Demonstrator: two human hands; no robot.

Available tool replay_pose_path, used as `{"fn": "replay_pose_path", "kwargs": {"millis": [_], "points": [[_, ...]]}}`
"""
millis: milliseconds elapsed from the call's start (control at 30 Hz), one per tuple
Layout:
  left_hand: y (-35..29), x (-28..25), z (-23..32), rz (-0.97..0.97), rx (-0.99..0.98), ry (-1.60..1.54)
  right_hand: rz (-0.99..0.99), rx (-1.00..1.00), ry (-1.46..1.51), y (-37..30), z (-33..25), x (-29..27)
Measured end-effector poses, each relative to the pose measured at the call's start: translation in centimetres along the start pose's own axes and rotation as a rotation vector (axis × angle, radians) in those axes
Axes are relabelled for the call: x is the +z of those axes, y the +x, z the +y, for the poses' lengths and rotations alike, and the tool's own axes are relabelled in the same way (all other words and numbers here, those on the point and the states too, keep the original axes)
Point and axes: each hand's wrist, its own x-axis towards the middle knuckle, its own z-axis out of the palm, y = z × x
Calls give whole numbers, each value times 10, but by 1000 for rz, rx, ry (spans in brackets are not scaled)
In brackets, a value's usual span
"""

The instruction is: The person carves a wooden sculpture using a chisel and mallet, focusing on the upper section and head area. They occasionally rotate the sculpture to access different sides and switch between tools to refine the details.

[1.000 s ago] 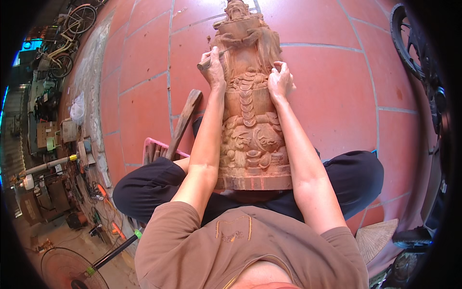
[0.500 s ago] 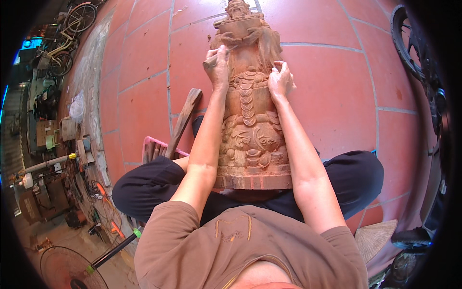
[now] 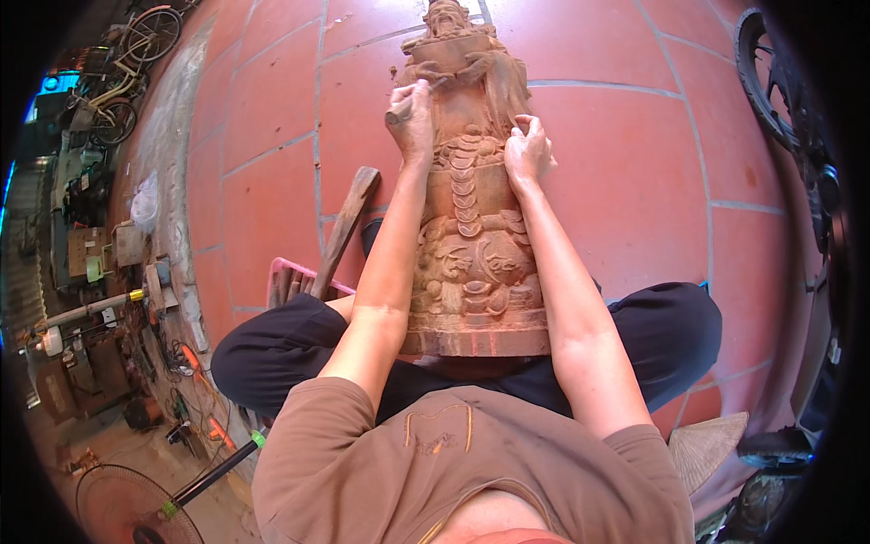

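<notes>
A carved wooden statue (image 3: 476, 195) of a bearded figure lies lengthwise between my legs, its base towards me and its head at the far end. My left hand (image 3: 412, 122) is closed round a carving chisel (image 3: 396, 118); the handle's end sticks out to the left. The tool's thin tip reaches right, by the figure's carved hands. My right hand (image 3: 528, 152) lies against the statue's right side with its fingers bent in. Whatever those fingers hold, if anything, is too small to make out.
Left of my left forearm, a long piece of wood (image 3: 349, 222) leans by a pink basket (image 3: 276, 272) of wooden-handled tools. Further left are a fan (image 3: 136, 508), cords and a bicycle (image 3: 149, 36). At the right stand a dark wheel (image 3: 761, 82) and a woven fan-shaped piece (image 3: 707, 449).
My left hand has shifted slightly away from me with the chisel, and the tool's tip sits nearer the figure's hands. My right hand and the statue look unmoved.
</notes>
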Motion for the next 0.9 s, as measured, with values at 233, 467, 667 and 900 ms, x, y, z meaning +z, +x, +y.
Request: {"fn": "replay_pose_path", "kwargs": {"millis": [233,467,667,900], "points": [[9,12,12,46,63,-177,10,0,0,-1,-1,2],[18,-5,22,21,235,198,-2,6,1,-1,-2,-1],[29,-5,47,-250,317,507,-5,2,30,2,1,2],[48,16,26,-442,509,1032,9,-6,5,1,3,1]]}}
